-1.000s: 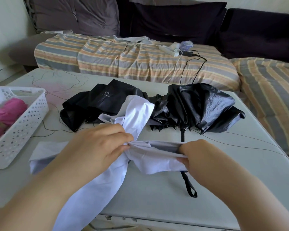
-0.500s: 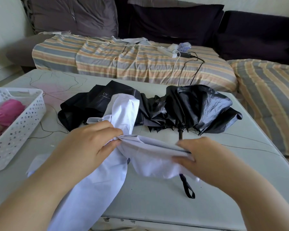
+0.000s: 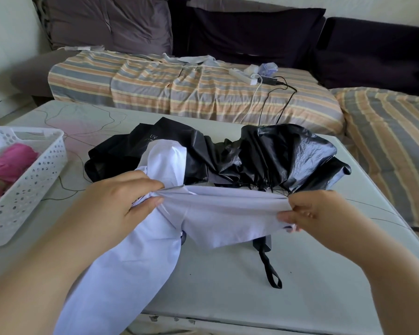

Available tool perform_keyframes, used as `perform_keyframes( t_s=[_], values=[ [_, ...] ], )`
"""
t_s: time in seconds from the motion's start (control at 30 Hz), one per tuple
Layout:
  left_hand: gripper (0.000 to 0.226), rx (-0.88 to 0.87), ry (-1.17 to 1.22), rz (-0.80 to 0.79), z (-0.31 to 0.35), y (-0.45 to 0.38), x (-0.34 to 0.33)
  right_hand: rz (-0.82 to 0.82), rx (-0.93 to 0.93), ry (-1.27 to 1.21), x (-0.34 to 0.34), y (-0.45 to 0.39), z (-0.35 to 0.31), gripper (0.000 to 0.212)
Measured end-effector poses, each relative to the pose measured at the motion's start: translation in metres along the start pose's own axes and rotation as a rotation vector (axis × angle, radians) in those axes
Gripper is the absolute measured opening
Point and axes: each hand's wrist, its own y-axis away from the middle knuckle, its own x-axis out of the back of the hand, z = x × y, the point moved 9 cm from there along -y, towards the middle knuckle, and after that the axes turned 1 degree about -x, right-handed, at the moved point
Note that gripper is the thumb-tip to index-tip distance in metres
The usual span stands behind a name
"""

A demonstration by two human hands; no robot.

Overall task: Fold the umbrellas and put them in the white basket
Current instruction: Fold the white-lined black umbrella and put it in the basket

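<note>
pale table | striped sofa | dark cushions | daylight

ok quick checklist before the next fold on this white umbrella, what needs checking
1. Left hand grips the white umbrella canopy at the bunched middle: ok.
2. Right hand pinches the panel's far edge: ok.
3. Panel between the hands pulled flat: ok, though a few creases remain near the left grip.
4. Black strap and handle kept out of the fold: cannot tell, the handle is partly under the fabric.
5. Loose canopy kept on the table: not ok, the near end hangs over the front edge.
6. Room in the white basket: cannot tell, a pink umbrella already lies inside.
</note>
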Motion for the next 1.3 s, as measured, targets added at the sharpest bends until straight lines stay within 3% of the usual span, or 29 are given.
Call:
perform_keyframes(
  t_s=[0.1, 0.23, 0.27, 0.33, 0.43, 0.5, 0.6, 0.7, 0.8, 0.9, 1.07, 1.17, 1.23, 1.3],
  values=[
    [0.041, -0.005, 0.047, -0.01, 0.003, 0.0, -0.001, 0.076, -0.011, 0.015, 0.015, -0.002, 0.002, 0.024],
    [0.038, -0.039, -0.026, 0.0, 0.014, -0.003, -0.001, 0.044, -0.016, 0.191, 0.011, 0.0, -0.01, 0.017],
    [0.037, -0.047, -0.038, 0.007, 0.015, -0.004, -0.001, 0.032, -0.005, 0.179, 0.01, 0.004, -0.02, 0.03],
    [0.035, -0.067, -0.045, 0.018, 0.019, -0.005, -0.002, 0.036, 0.086, 0.13, 0.008, 0.012, -0.053, 0.073],
    [0.032, -0.136, -0.085, 0.018, 0.032, -0.005, -0.005, 0.072, 0.283, 0.193, -0.009, 0.019, -0.106, 0.092],
    [0.03, -0.178, -0.124, 0.0, 0.043, -0.004, -0.01, 0.06, 0.313, 0.242, -0.032, 0.017, -0.118, 0.084],
    [0.028, -0.216, -0.178, -0.028, 0.056, -0.002, -0.014, -0.031, 0.316, 0.297, -0.051, 0.016, -0.128, 0.024],
    [0.03, -0.219, -0.168, -0.043, 0.059, -0.001, -0.01, -0.141, 0.328, 0.267, -0.06, 0.018, -0.129, 0.043],
    [0.028, -0.22, -0.197, -0.101, 0.056, 0.003, -0.012, -0.199, 0.337, 0.1, -0.067, 0.027, -0.134, 0.041],
    [0.029, -0.199, -0.075, -0.145, 0.05, 0.008, -0.013, -0.259, 0.307, -0.112, -0.081, 0.033, -0.139, 0.041],
    [0.047, -0.034, 0.102, -0.145, 0.032, 0.012, -0.014, -0.208, 0.335, -0.359, -0.1, 0.033, -0.143, 0.047],
    [0.063, 0.044, 0.141, -0.161, 0.029, 0.012, -0.017, -0.188, 0.389, -0.509, -0.106, 0.031, -0.148, 0.034],
    [0.061, 0.103, 0.199, -0.2, 0.029, 0.011, -0.016, -0.262, 0.429, -0.624, -0.11, 0.031, -0.154, 0.019],
    [0.055, 0.119, 0.271, -0.217, 0.032, 0.01, -0.016, -0.301, 0.471, -0.65, -0.112, 0.032, -0.157, 0.017]
  ],
)
